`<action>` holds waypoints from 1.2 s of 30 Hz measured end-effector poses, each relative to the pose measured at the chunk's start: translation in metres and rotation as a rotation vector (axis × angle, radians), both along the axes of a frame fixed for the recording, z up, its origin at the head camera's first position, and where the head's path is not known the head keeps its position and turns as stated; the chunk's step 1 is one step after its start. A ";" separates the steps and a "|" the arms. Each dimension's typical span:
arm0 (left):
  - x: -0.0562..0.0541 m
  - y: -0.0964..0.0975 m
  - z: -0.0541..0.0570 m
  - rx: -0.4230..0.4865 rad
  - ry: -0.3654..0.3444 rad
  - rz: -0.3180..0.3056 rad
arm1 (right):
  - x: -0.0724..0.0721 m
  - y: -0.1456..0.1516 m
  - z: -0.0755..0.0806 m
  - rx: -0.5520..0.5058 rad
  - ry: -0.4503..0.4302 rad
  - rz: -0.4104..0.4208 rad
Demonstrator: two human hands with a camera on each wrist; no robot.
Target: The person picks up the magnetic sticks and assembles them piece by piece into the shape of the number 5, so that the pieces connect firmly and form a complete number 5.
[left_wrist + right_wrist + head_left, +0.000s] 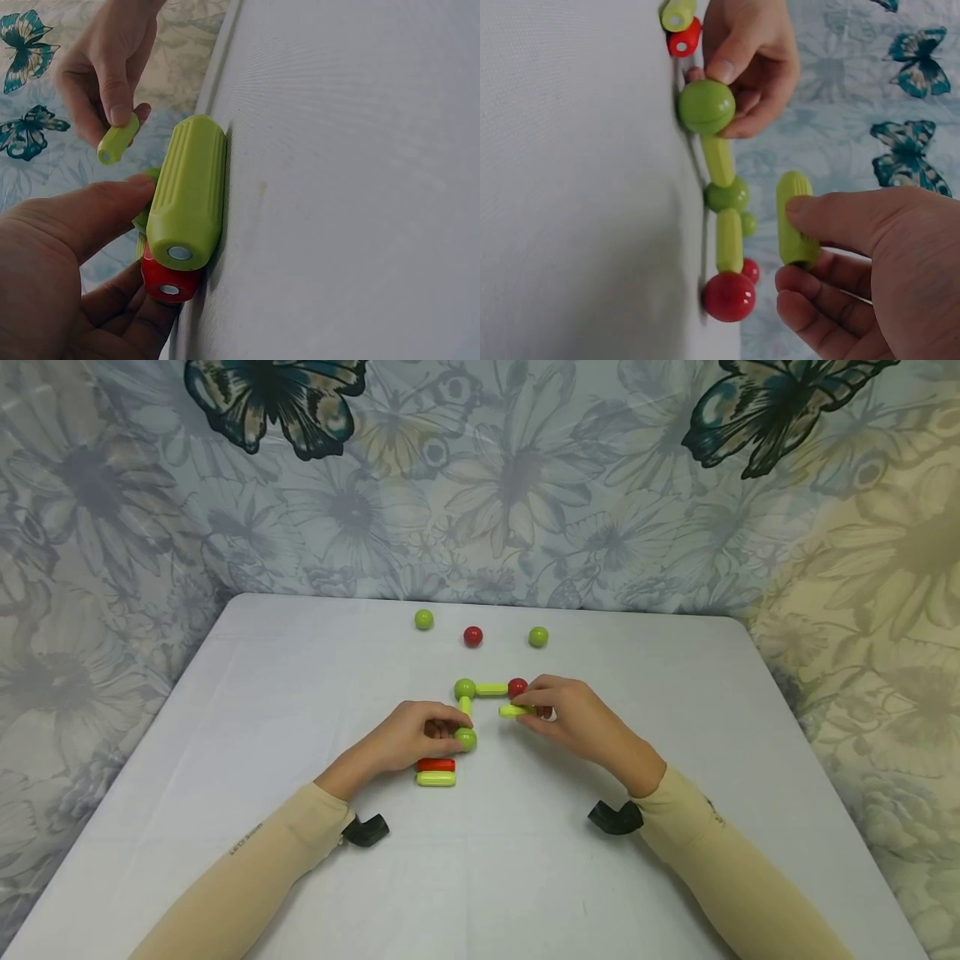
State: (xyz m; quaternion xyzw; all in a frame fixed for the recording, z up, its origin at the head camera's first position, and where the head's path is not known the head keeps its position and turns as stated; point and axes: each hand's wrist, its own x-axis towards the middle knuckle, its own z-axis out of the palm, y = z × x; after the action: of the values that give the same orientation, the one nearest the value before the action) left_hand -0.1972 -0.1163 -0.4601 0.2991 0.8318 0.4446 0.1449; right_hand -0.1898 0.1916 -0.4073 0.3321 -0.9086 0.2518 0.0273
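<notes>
My left hand (420,733) pinches a green ball (466,740) between thumb and fingers. From that ball a yellow-green magnetic rod (718,160) runs to a second green ball (465,689) at the corner. Another yellow-green rod (492,689) joins the corner ball to a red ball (517,687), forming an L on the table. My right hand (573,710) pinches a loose yellow-green rod (795,217) with thumb and fingers, just on the near side of the red ball. Beside the left hand lie a red rod (437,765) and a yellow-green rod (187,195), side by side with metal ends showing.
Toward the table's back edge sit a green ball (423,619), a red ball (472,636) and another green ball (537,637). The white table (480,877) meets a wall covering (517,527) printed with flowers and butterflies. Both wrists carry black mounts (617,817).
</notes>
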 end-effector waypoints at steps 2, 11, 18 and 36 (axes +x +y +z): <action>0.000 0.000 0.000 -0.001 -0.002 0.005 | 0.000 -0.002 -0.001 -0.002 0.001 0.008; -0.002 -0.002 0.001 0.002 -0.006 0.026 | -0.003 -0.011 -0.009 -0.011 -0.046 0.046; -0.003 -0.003 0.000 -0.006 0.008 0.043 | -0.003 -0.016 -0.023 -0.020 -0.051 0.076; -0.003 0.001 -0.003 0.020 0.014 0.042 | 0.004 -0.023 -0.038 0.002 -0.052 0.094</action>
State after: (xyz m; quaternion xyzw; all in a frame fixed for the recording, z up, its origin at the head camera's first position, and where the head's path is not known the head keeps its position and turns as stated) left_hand -0.2000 -0.1150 -0.4631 0.2862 0.8344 0.4537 0.1265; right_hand -0.1860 0.1685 -0.4455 0.3678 -0.8926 0.2604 -0.0087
